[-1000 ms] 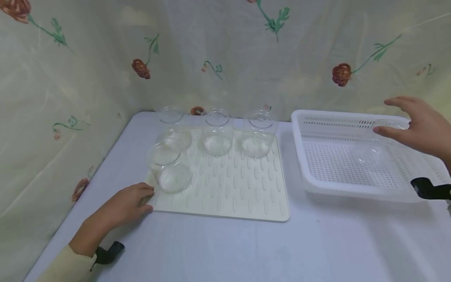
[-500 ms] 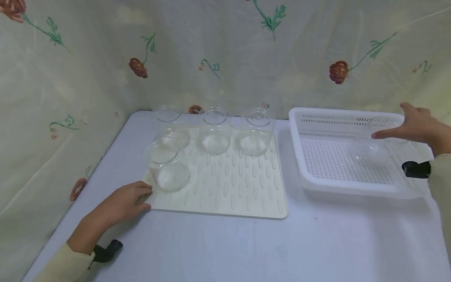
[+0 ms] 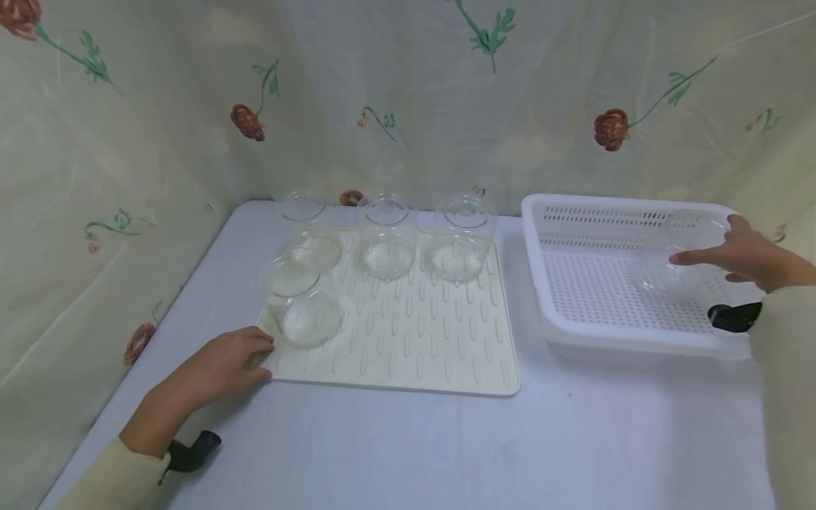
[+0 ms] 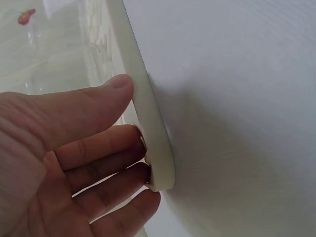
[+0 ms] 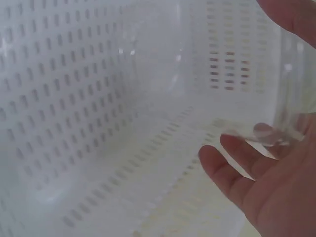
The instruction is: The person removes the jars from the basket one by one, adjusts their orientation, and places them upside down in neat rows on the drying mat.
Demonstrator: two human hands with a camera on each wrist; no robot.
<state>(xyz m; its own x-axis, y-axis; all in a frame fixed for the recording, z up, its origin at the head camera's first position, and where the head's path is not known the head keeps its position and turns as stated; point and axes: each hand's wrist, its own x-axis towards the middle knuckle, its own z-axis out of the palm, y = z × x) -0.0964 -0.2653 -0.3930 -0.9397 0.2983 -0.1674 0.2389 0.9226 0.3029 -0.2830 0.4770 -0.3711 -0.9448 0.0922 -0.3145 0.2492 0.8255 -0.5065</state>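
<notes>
My left hand (image 3: pixel 226 365) lies at the near left corner of the cream ribbed mat (image 3: pixel 414 354). In the left wrist view, the thumb (image 4: pixel 118 86) and fingers (image 4: pixel 108 187) touch the mat's edge with gaps between them. My right hand (image 3: pixel 749 255) reaches into the white perforated basket (image 3: pixel 612 340) at a clear cup (image 3: pixel 666 273). In the right wrist view, the spread fingers (image 5: pixel 224 170) lie on one side of the see-through cup (image 5: pixel 153 59) and the thumb (image 5: pixel 291 17) on the other, not closed round it.
Several clear cups stand on the mat: one front left (image 3: pixel 310 319), one behind it (image 3: pixel 319 248), and two along the back, a middle cup (image 3: pixel 387 255) and a right cup (image 3: pixel 457 256). A flowered curtain (image 3: pixel 433 106) borders the white-covered table (image 3: pixel 382 453) behind and at left.
My right hand has moved down into the basket around the cup, its forearm swinging further into view. The left hand stays at the mat's corner. The head view has shifted slightly.
</notes>
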